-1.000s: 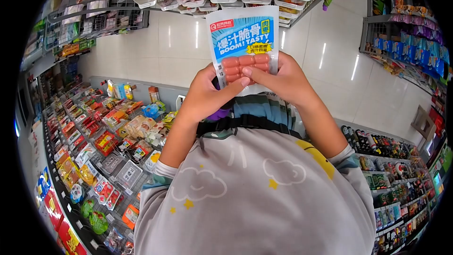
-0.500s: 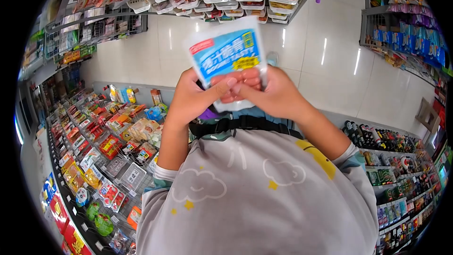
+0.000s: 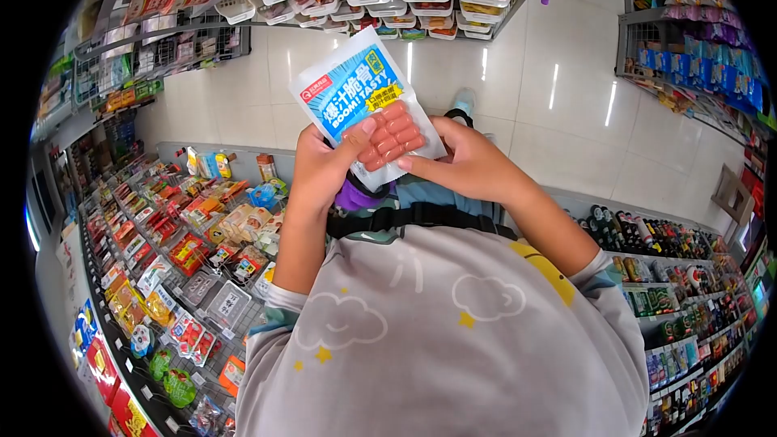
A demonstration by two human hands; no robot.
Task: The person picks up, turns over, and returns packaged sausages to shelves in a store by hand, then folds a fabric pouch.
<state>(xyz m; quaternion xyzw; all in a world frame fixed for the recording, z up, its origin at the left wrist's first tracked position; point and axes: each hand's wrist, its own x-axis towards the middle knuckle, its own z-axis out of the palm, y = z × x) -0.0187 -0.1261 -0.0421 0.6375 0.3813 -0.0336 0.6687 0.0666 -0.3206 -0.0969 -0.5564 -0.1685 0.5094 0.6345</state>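
Observation:
A sealed pack of small sausages (image 3: 394,136) is between my two hands in front of my waist, tilted with its top toward the upper left. Its label is blue and white with yellow and red patches, and the pink sausages show through a clear window. My left hand (image 3: 330,160) grips the left edge, thumb lying on the front near the sausages. My right hand (image 3: 467,160) holds the lower right edge with its thumb on the front corner. The fingers of both hands are mostly hidden behind the pack.
White baskets (image 3: 405,6) of packaged food fill a rack ahead. A shelf of packaged snacks (image 3: 190,251) stands at left, and drink shelves (image 3: 672,299) at right. Blue packs (image 3: 700,69) hang at the upper right. Between the racks runs a tiled floor (image 3: 558,97).
The sausage pack has turned counterclockwise and shifted slightly left. My right thumb has moved off the sausages to the pack's lower corner, and my left hand has moved slightly left.

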